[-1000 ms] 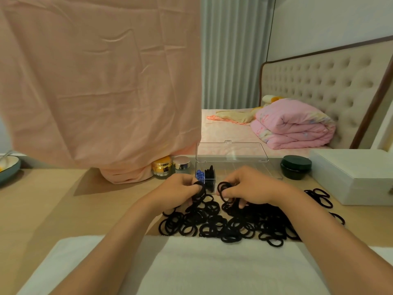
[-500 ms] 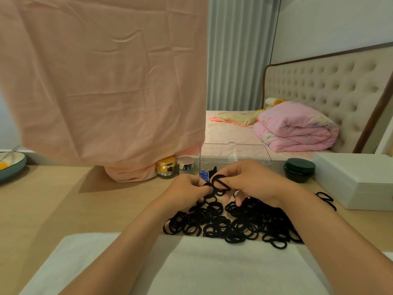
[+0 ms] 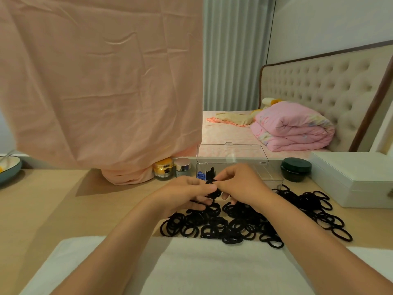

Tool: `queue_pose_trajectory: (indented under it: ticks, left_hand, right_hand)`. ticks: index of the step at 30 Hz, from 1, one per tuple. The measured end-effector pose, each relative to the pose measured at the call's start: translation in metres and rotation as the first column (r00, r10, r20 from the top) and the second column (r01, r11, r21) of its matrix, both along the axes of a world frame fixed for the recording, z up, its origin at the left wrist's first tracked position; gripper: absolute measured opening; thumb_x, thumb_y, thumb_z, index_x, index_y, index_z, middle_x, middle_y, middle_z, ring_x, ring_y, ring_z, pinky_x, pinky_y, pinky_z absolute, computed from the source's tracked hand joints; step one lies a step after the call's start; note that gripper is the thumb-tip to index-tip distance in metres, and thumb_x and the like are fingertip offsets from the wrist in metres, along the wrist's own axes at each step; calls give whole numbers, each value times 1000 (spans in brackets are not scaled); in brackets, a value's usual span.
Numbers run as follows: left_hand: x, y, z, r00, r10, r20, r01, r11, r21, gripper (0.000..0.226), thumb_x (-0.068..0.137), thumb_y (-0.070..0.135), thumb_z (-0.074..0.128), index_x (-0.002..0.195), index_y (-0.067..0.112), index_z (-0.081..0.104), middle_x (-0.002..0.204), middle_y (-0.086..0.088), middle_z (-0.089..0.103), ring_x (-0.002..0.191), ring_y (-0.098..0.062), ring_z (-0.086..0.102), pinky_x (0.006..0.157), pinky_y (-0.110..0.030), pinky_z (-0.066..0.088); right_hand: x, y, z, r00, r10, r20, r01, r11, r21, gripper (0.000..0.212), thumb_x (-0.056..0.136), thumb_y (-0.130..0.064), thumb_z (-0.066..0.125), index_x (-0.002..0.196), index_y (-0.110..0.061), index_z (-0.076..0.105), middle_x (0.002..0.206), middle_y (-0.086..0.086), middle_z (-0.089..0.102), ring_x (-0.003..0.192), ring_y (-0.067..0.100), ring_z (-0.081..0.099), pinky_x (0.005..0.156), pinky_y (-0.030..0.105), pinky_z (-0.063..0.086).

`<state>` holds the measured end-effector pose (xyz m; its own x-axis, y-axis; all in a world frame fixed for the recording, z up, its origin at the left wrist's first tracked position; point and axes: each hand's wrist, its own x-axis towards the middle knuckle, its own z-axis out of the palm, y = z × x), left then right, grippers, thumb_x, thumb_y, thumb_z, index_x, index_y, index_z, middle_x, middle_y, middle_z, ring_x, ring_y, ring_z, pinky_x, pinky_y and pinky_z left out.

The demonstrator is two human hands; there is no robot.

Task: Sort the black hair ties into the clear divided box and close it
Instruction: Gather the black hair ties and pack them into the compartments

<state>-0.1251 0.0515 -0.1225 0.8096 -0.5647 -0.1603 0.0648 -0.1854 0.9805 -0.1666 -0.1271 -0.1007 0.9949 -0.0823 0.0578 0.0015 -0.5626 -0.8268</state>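
A big heap of black hair ties (image 3: pixel 244 222) lies on the wooden table in front of me. Behind it stands the clear divided box (image 3: pixel 268 175) with its lid (image 3: pixel 232 154) upright. Its left compartments hold some blue pieces and a few upright black ties (image 3: pixel 210 172). My left hand (image 3: pixel 189 193) and my right hand (image 3: pixel 240 184) meet just above the heap, in front of the box. Both pinch a small bunch of black hair ties (image 3: pixel 213 189) between them.
A dark green round jar (image 3: pixel 296 169) and a white case (image 3: pixel 353 177) stand to the right. A gold jar (image 3: pixel 163 168) and a silver-lidded jar (image 3: pixel 182 167) sit left of the box under a hanging pink cloth (image 3: pixel 102 81). A white towel (image 3: pixel 212 267) covers the near edge. A bowl (image 3: pixel 9 169) is far left.
Both hands rose from the heap and came together, and they now hold a gathered bunch of ties in front of the box. The head camera moved a little closer.
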Motion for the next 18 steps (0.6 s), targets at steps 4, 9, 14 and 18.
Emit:
queue_pose_trajectory:
  ticks: [4, 9, 14, 18]
  left_hand:
    - [2, 6, 1, 1000, -7, 10, 6, 998, 60, 7, 92, 18, 70, 97, 14, 72, 75, 3, 71, 90, -15, 71, 82, -28, 55]
    - [9, 15, 2, 999, 45, -9, -44, 997, 69, 18, 94, 16, 66, 109, 8, 72, 90, -7, 73, 85, -16, 72, 73, -26, 54]
    - [18, 24, 0, 969, 184, 166, -223, 939, 262, 9, 95, 22, 66, 97, 17, 73, 99, -5, 76, 84, -13, 71, 72, -26, 55]
    - [20, 26, 1, 959, 184, 216, -244, 924, 296, 11, 95, 26, 66, 102, 20, 72, 99, -3, 75, 85, -11, 70, 69, -24, 53]
  right_hand:
    - [-1, -2, -1, 994, 90, -69, -77, 982, 172, 25, 88, -16, 79, 111, -15, 69, 100, 6, 73, 63, 12, 69, 47, 22, 53]
    - [3, -13, -2, 978, 166, -124, -139, 970, 200, 21, 91, -14, 74, 112, -16, 72, 100, 7, 75, 64, 10, 71, 50, 22, 51]
    - [4, -12, -15, 950, 282, -132, -310, 819, -483, 19, 92, -38, 70, 106, -29, 77, 100, -16, 72, 87, -1, 67, 81, 25, 54]
    - [7, -3, -27, 939, 288, -189, -339, 677, -653, 38, 86, -51, 73, 117, -29, 76, 106, -11, 73, 95, 10, 66, 87, 37, 58]
